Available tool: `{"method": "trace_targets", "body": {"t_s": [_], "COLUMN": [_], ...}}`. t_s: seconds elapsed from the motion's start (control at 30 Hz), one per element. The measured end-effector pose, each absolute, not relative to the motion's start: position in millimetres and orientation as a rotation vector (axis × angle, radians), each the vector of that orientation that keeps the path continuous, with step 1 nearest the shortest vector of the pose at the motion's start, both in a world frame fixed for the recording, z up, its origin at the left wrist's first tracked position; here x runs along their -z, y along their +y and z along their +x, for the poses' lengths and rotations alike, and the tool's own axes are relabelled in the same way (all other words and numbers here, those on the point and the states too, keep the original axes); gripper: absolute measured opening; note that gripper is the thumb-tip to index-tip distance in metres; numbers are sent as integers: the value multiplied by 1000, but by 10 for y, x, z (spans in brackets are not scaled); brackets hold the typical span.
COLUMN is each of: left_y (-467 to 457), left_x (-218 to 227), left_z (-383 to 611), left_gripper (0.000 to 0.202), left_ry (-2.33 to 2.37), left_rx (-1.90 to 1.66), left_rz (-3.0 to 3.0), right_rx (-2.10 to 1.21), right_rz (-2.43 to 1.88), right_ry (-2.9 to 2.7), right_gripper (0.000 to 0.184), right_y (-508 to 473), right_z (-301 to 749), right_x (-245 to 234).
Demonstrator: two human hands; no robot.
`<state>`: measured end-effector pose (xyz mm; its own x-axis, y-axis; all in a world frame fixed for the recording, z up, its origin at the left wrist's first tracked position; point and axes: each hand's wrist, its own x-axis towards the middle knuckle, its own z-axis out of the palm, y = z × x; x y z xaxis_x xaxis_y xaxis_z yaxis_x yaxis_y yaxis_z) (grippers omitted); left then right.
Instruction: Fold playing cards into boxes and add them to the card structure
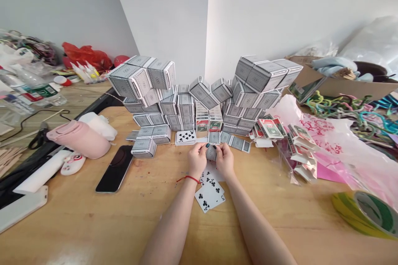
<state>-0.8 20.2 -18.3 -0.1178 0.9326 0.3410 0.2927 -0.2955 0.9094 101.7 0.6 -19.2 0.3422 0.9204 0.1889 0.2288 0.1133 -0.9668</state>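
Between my two hands, at the middle of the table, is a grey-backed playing card (211,152). My left hand (197,158) pinches its left side, and my right hand (224,158) grips the right side; both are closed. Just below the hands lie several face-up playing cards (209,196), clubs among them. A stack with a spade card (185,137) on top sits behind my left hand. Grey-backed cards (235,141) are spread beyond my right hand. Cubes folded from playing cards (185,105) are piled behind, with two card boxes (202,125) near their middle.
Loose folded cubes (144,148) and a black phone (115,169) lie to the left, beside a pink bottle (79,138) and a white mouse (73,162). On the right are opened card boxes (301,149), crumpled plastic (338,132) and a yellow-green tape roll (348,211).
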Motion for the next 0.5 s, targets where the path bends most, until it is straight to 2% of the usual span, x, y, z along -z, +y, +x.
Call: {"method": "trace_targets", "body": {"t_s": [0.27,0.5], "left_y": [195,174], "left_x": [118,125], "left_z": [32,34], "left_gripper": [31,27], "left_ry": [1242,1243], "left_rx": [-1377,-1276], "left_rz": [1370,1480], "right_rx": [-661,-915], "right_rz": [-1459,-1396], "right_ry": [-1134,-1018], "right_gripper": [27,28], "right_y": [6,-2], "right_z": [984,978], "right_x": [197,199]}}
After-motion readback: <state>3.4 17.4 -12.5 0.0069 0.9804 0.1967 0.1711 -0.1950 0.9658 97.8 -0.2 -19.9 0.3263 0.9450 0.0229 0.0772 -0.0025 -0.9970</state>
